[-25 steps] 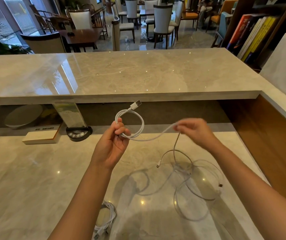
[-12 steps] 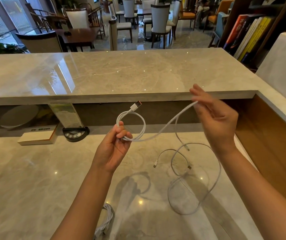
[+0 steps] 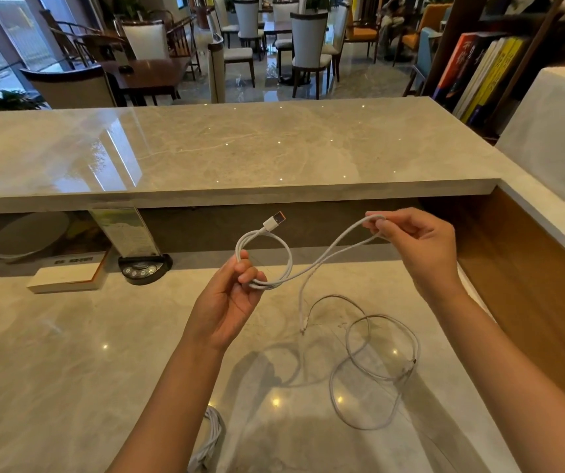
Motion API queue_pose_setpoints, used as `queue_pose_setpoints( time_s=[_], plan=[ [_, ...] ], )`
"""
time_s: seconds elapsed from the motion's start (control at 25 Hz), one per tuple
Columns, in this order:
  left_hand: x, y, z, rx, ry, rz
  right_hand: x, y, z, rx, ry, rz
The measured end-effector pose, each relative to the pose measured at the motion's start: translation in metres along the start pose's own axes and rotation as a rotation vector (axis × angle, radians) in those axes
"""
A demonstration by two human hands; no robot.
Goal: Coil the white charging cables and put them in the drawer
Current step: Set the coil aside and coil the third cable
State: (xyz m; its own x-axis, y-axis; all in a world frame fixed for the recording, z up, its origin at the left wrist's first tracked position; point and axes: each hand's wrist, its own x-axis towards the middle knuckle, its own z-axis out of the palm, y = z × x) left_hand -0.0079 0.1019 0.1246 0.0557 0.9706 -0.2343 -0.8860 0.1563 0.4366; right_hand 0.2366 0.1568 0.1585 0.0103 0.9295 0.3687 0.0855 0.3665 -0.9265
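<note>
- The left hand (image 3: 229, 298) is raised above the pale polished marble surface (image 3: 69, 353), its grip clamped with fingers and thumb on a small round loop of a thin white charging cable (image 3: 284, 264).
- The cable's white USB plug with an orange tip (image 3: 274, 221) sticks up and to the right from the top of that loop.
- From the loop the cable runs up and right to the right hand (image 3: 417, 247), whose grip is pinched together on a bend of it.
- Below the right hand the cable's loose end hangs down, its small connector (image 3: 304, 324) just above the surface or touching it; I cannot tell which.
- A second thin white cable (image 3: 376, 373) lies uncoiled in open loops on the surface beneath the right forearm.
- A bundled white cable (image 3: 211, 438) lies at the near edge, partly hidden by the left forearm.
- A white book (image 3: 66, 278) and a round black base holding a clear sign stand (image 3: 144, 268) sit at the back of the surface, under the raised stone ledge (image 3: 240, 192).
</note>
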Motion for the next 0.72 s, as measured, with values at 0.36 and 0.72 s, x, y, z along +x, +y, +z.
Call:
queue_pose_setpoints(
  time_s=[0.36, 0.72],
  plan=[
    [0.0, 0.008, -0.017, 0.086, -0.109, -0.045, 0.024, -0.017, -0.033, -0.327, -0.498, 0.354],
    [-0.006, -0.018, -0.002, 0.697, -0.11, -0.146, 0.024, -0.01, 0.04, -0.718, -0.167, 0.113]
  ],
)
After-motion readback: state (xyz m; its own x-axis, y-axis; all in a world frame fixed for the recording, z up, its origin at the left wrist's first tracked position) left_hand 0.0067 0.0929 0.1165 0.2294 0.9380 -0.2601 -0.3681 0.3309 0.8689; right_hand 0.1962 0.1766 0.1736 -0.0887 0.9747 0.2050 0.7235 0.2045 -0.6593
